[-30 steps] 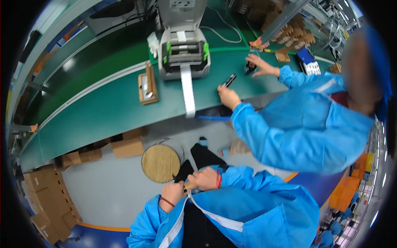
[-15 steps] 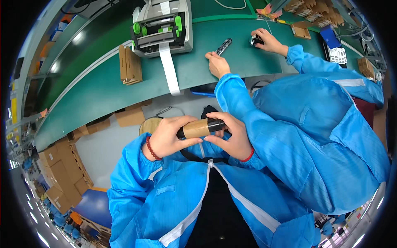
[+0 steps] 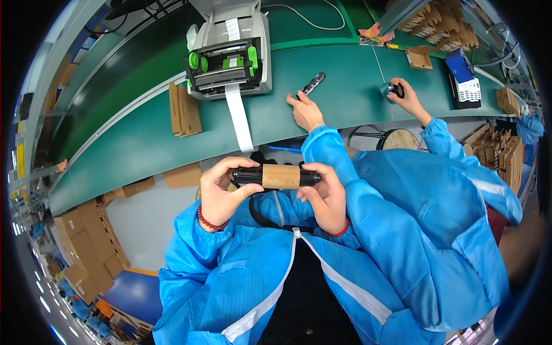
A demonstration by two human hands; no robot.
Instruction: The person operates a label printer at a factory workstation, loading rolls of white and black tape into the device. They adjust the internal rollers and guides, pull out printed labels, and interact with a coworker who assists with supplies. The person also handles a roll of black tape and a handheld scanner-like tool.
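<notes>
In front of my chest I hold a black rod-shaped thing (image 3: 247,175) level, a band of brown paper or tape (image 3: 280,176) wrapped round its middle. My left hand (image 3: 219,192) is closed on its left end, thumb below and fingers on top. My right hand (image 3: 326,198) grips the opposite end, fingers over the top and thumb underneath. Each wrist wears a red beaded bracelet. What exactly the black thing is, I cannot tell.
Ahead, a green bench (image 3: 345,95) carries an open label printer (image 3: 230,66) with a white strip (image 3: 238,118) hanging out, and upright cardboard pieces (image 3: 185,112). On my right, a co-worker's hand (image 3: 307,112) is by a slim black object (image 3: 313,84); their other hand (image 3: 409,100) holds something dark.
The rod has turned nearly level and my left hand has shifted outward, baring more black at that end. The co-worker's right hand has moved right and nearer with its dark thing.
</notes>
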